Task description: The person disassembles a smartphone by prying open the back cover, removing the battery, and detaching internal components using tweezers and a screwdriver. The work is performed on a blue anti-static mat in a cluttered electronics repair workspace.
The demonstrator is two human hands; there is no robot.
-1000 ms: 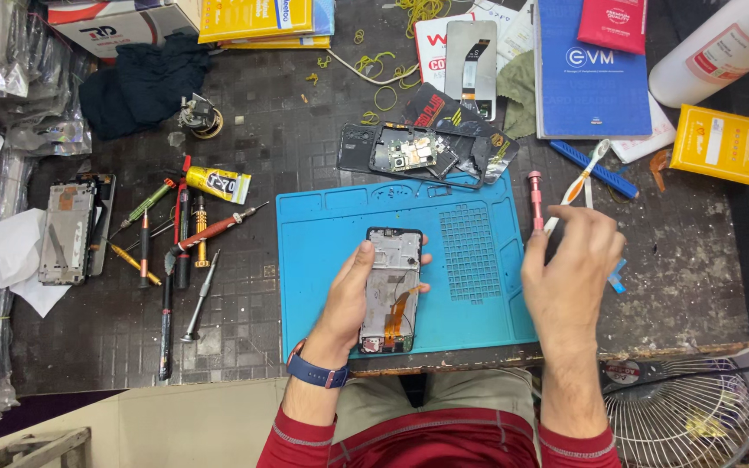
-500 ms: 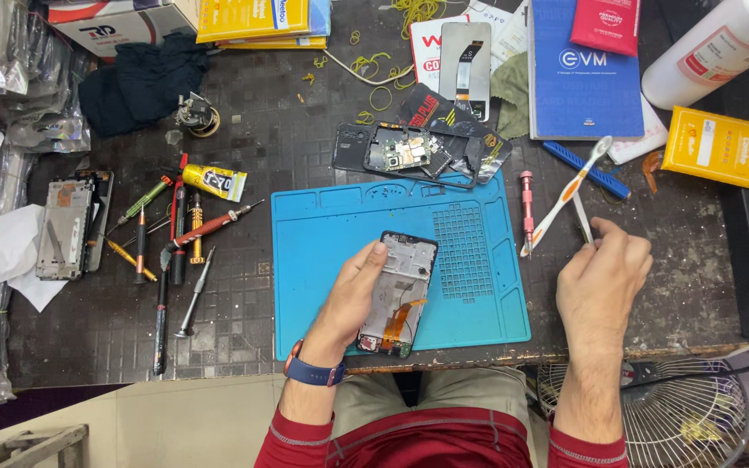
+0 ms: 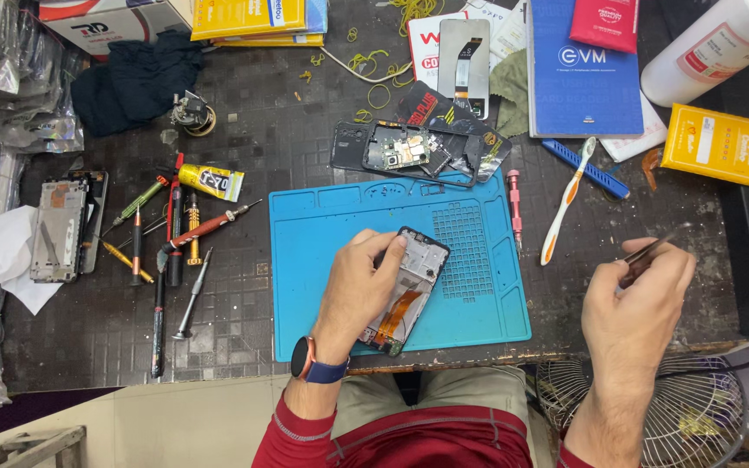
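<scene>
Mid-teardown on a phone here. The left hand (image 3: 361, 290) is pinning the opened phone frame (image 3: 407, 286) flat on the blue repair mat (image 3: 322, 260), fingers curled over its far-left edge, orange flex cable showing inside. The right hand (image 3: 639, 299) is off to the right of the mat, hovering over the bare desk (image 3: 244, 156), pinching a pair of tweezers (image 3: 648, 251) between thumb and fingers (tips pointing far-right, away from the phone).

Looks to me like the picking-at-internals stage. Next move probably needs the tweezers brought back over the frame while the left keeps it steady. The other phone body (image 3: 405, 152) sits just beyond the mat, white toothbrush (image 3: 565, 204) to the right.
</scene>
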